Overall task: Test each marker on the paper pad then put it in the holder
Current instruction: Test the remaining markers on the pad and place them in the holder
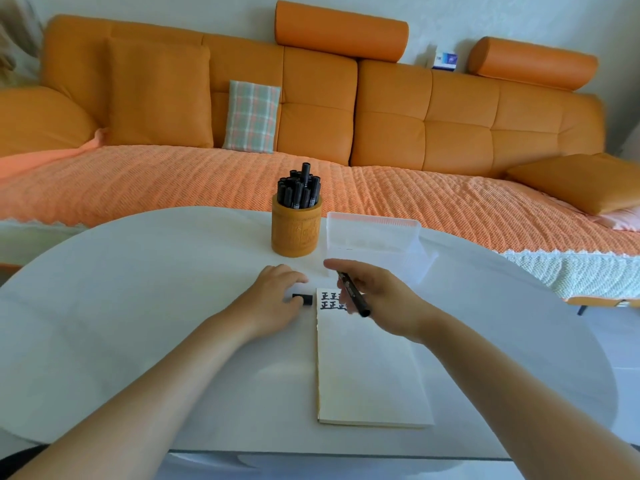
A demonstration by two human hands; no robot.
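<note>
A cream paper pad [370,375] lies on the white table [138,306], with black test marks [329,301] along its top edge. My right hand [384,299] holds a black marker [353,294] above those marks, slanted, its lower end pointing toward me. My left hand [273,299] rests on the table left of the pad, fingers curled over a small black cap [303,299]. Behind my hands stands a tan round holder [296,230] packed with several black markers [300,190].
An open clear plastic box [377,240] sits right of the holder, just beyond my right hand. An orange sofa [381,116] with a woven throw and cushions runs behind the table. The table's front edge [311,455] is near my body.
</note>
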